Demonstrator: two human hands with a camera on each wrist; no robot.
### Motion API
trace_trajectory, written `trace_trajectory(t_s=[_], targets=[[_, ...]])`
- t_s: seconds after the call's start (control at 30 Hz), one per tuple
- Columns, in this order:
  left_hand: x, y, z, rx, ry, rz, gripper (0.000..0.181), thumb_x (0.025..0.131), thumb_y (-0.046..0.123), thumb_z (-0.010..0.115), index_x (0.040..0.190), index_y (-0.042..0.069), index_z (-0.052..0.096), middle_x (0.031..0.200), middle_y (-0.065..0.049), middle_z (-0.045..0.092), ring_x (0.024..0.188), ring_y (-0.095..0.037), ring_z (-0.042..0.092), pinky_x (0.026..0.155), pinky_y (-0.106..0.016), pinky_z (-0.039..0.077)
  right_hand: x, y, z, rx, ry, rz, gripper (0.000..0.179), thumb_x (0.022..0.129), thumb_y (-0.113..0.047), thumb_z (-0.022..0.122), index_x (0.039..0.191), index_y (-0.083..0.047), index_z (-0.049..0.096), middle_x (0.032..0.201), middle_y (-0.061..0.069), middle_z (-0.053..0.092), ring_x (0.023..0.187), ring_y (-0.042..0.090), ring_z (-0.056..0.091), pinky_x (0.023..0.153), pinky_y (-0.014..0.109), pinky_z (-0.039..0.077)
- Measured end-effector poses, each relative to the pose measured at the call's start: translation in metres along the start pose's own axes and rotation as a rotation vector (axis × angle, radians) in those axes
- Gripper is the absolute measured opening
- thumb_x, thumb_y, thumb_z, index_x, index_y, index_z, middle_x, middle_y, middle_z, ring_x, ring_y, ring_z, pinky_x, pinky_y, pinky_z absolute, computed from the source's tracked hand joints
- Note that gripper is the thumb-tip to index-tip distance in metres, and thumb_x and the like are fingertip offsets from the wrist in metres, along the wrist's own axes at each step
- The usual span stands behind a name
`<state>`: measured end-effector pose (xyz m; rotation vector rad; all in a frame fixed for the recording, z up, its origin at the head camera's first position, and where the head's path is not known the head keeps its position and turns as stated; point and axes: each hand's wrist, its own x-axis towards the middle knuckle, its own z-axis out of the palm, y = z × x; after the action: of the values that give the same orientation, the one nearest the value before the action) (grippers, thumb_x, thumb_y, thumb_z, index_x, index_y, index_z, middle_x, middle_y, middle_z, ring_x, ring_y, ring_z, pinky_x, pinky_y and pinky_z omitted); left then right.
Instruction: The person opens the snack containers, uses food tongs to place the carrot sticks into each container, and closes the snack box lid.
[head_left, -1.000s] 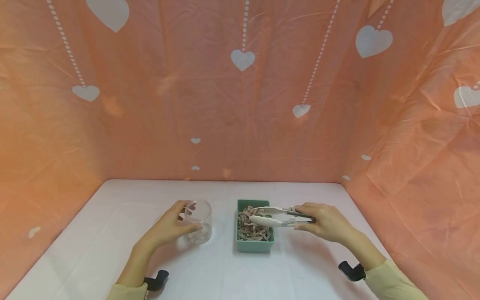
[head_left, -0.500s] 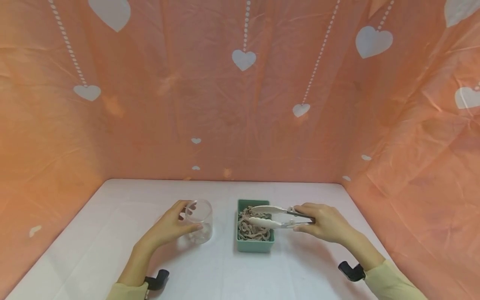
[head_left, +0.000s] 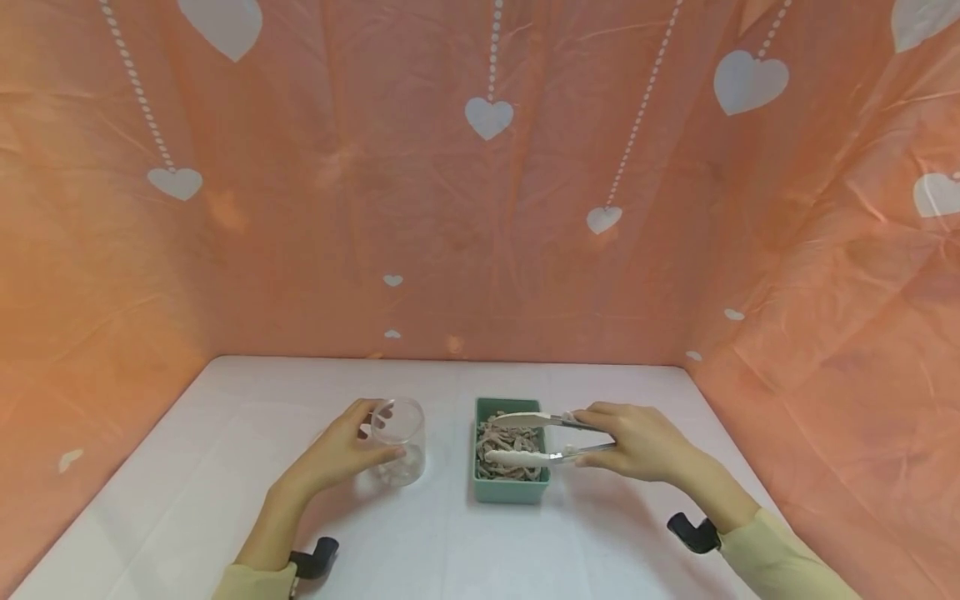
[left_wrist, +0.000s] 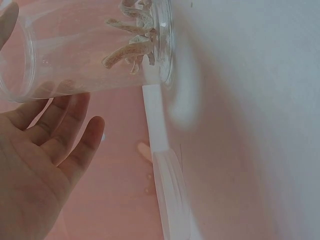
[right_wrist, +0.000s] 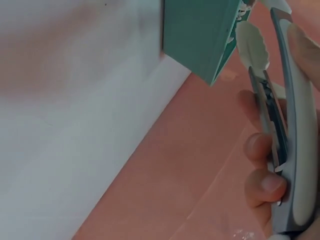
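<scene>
My left hand (head_left: 341, 454) holds a clear jar (head_left: 411, 458) standing on the table, thumb on the near side and fingers behind. At the jar's bottom lie a few curled, brownish dried strips (left_wrist: 131, 50), seen best in the left wrist view. To the jar's right is a green rectangular box (head_left: 510, 493) full of similar grey-brown strips (head_left: 504, 442). My right hand (head_left: 637, 442) grips a pair of tongs (head_left: 517, 458) by the handles. Their pale tips are spread apart over the box, with no strips seen between them.
A white table (head_left: 450, 550) bears both containers, with a gap between them. Orange cloth (head_left: 315, 250) printed with white hearts rises behind it and at both sides. Each wrist wears a black mount (head_left: 315, 560).
The tongs have shifted a little left over the green box and their tips have spread wider, as my right hand moved slightly left. The left hand and jar stay put.
</scene>
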<state>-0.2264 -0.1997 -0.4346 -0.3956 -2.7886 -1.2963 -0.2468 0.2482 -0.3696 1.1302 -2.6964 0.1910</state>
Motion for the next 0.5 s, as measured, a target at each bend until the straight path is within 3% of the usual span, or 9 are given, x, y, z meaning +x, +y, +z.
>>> trace_trajectory(t_s=[0.17,0.5], targets=[[0.0,0.0,0.0,-0.007,-0.002,0.008,0.075,0.085,0.041,0.086,0.142,0.004,0.053,0.134,-0.014,0.06,0.11,-0.03,0.061,0.091,-0.047,0.053,0.007,-0.003,0.001,-0.052,-0.025,-0.034,0.058,0.087,-0.052,0.08,0.126,-0.01,0.074,0.108,0.0,0.074,0.084,0.015,0.07,0.067,0.036,0.058],[0.001,-0.001,0.001,-0.012,0.006,0.01,0.075,0.085,0.039,0.087,0.142,0.003,0.054,0.133,-0.014,0.061,0.109,-0.03,0.061,0.092,-0.047,0.052,0.013,-0.002,-0.001,-0.061,-0.013,-0.078,0.045,0.087,-0.042,0.083,0.12,-0.011,0.077,0.1,-0.004,0.074,0.073,0.008,0.063,0.061,0.032,0.053]])
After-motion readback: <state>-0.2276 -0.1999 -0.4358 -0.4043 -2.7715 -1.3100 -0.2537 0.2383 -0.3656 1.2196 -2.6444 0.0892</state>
